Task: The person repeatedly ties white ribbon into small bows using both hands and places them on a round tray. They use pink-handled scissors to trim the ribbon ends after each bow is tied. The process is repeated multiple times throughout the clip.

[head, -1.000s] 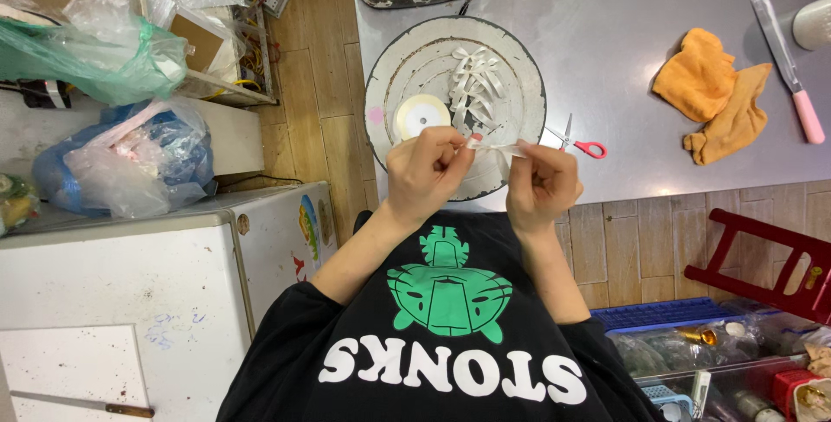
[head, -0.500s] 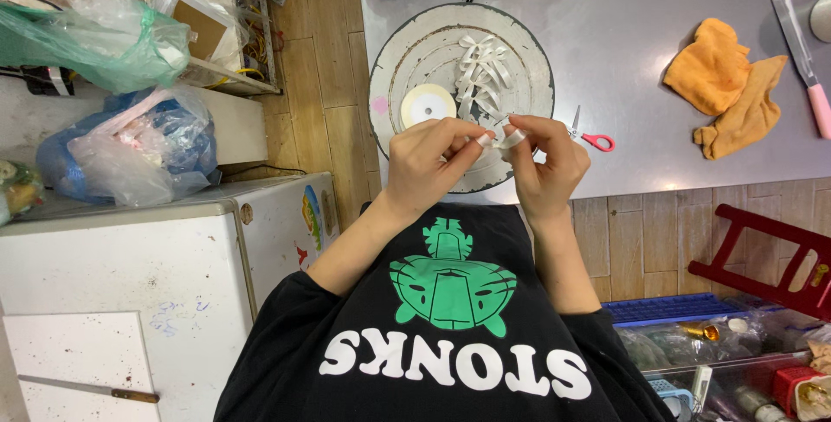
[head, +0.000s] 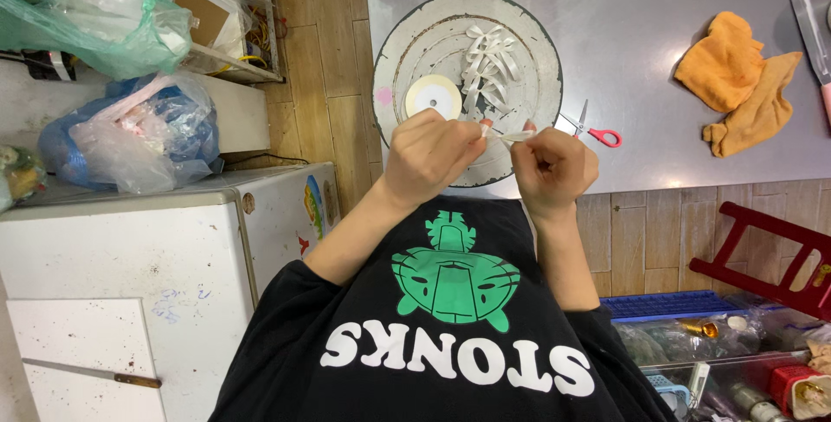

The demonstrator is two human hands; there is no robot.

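My left hand [head: 426,158] and my right hand [head: 554,167] are raised close together over the near edge of a round white tray [head: 532,37]. Both pinch a short piece of white ribbon [head: 509,135] stretched between their fingertips. On the tray lies a pile of folded white ribbon bows [head: 487,63], and to its left a pale roll of tape [head: 433,95]. Small scissors with red handles [head: 595,133] lie on the steel table [head: 658,32], just right of my right hand.
An orange cloth [head: 743,80] and a pink-handled knife [head: 810,19] lie at the table's right. A white cabinet [head: 130,257] with plastic bags [head: 130,132] stands left. A red chair [head: 770,257] and a blue crate [head: 666,305] are at lower right.
My hands have stayed together over the tray's near edge, with the fingers shifting on the ribbon piece. The view has tilted slightly.
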